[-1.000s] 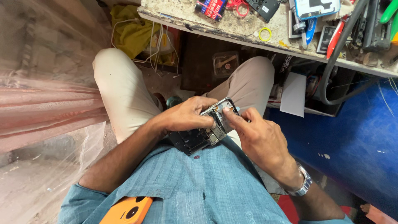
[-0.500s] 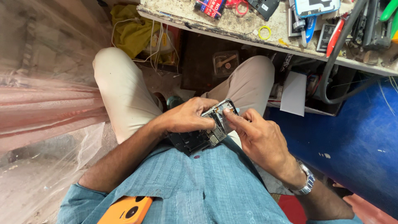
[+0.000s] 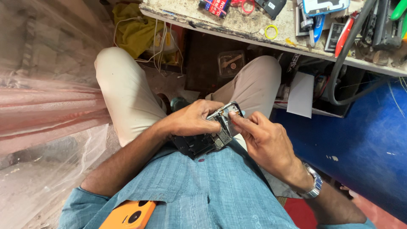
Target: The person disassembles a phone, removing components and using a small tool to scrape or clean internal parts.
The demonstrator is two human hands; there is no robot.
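An opened phone (image 3: 210, 136) with its back off and dark circuit parts showing lies in my lap, between my knees. My left hand (image 3: 193, 119) grips it from the left, fingers curled over its upper edge. My right hand (image 3: 263, 140) comes in from the right, and its thumb and forefinger pinch at the phone's top end near a silver frame. A metal watch (image 3: 313, 185) is on that wrist. What the fingertips hold, if anything, is hidden.
A worn workbench edge (image 3: 237, 29) runs across the top, strewn with a yellow ring (image 3: 271, 31), phone parts and tools. Yellow cloth (image 3: 135, 29) and cables sit under it. A blue surface (image 3: 364, 140) is at right, plastic sheeting (image 3: 46, 106) at left. An orange phone (image 3: 129, 214) sticks from my shirt pocket.
Both hands stay on the opened phone; the right fingertips have shifted slightly along its top end. Little else differs.
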